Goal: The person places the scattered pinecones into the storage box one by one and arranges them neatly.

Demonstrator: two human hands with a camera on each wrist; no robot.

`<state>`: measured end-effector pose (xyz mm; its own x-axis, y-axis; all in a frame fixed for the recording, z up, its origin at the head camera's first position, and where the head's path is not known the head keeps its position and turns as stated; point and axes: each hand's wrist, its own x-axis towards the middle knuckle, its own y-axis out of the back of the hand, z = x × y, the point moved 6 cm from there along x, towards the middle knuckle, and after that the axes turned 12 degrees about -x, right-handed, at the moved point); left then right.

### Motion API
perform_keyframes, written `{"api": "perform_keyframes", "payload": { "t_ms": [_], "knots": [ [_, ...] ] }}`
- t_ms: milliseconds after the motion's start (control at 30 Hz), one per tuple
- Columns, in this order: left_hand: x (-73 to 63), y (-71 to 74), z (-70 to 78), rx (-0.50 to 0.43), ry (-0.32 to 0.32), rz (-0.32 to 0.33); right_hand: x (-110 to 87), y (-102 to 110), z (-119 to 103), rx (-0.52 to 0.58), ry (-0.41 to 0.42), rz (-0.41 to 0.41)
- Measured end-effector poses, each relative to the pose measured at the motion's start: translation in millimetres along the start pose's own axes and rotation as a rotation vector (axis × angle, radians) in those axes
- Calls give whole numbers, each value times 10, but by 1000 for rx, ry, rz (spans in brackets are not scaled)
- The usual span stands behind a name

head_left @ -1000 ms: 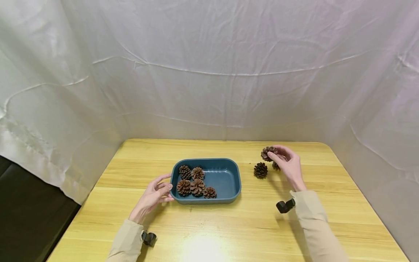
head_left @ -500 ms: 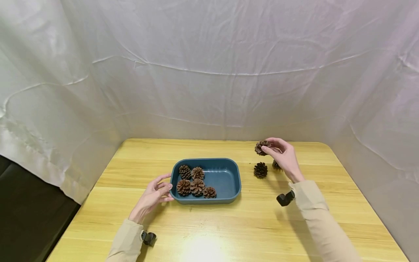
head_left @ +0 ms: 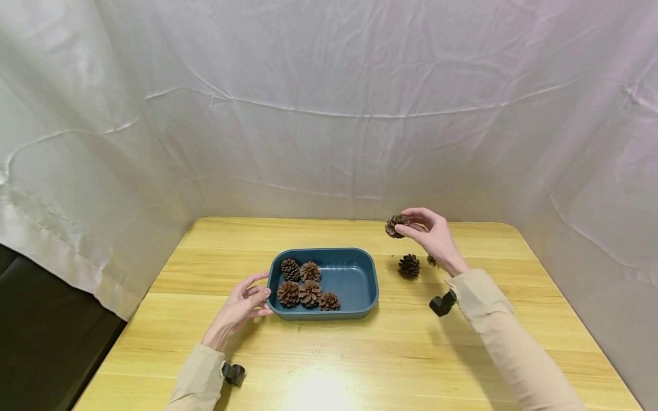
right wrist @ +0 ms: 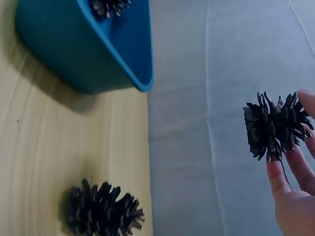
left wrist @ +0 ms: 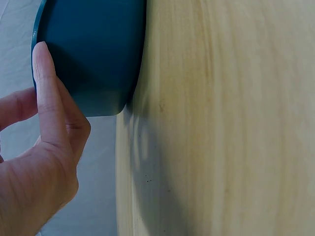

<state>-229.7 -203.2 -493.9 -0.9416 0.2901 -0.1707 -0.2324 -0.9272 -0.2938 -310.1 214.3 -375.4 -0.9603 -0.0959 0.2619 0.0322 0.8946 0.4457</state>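
At its left end, the blue rectangular tub [head_left: 362, 313] is held by my left hand [head_left: 237, 311], thumb at the rim and fingers against the end wall. Several brown pine cones [head_left: 310, 293] lie in the tub's left half. Above the table's far edge, my right hand [head_left: 432, 237] pinches another pine cone [head_left: 397, 226] between thumb and fingers. The right wrist view shows this held pine cone [right wrist: 275, 125] with fingers beneath it. Below the right hand, a dark pine cone [head_left: 409, 266] rests on the table, and a smaller one [head_left: 433, 261] is partly hidden behind the wrist.
The light wooden table [head_left: 390, 365] bears all of these. A pale curtain [head_left: 329, 142] hangs behind and along both sides. A dark surface [head_left: 46, 337] lies left of the table. Small dark cameras sit on both wrists.
My right hand has moved left and up in the head view, carrying its pine cone away from the two on the table. The left hand and the tub stay in place.
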Motion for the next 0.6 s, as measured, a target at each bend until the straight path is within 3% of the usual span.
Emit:
{"api": "perform_keyframes", "payload": {
  "t_ms": [600],
  "knots": [
    [-1, -10, 5, 0, 6, -2, 126, -336, -158, 27, -87, -176]
  ]
}}
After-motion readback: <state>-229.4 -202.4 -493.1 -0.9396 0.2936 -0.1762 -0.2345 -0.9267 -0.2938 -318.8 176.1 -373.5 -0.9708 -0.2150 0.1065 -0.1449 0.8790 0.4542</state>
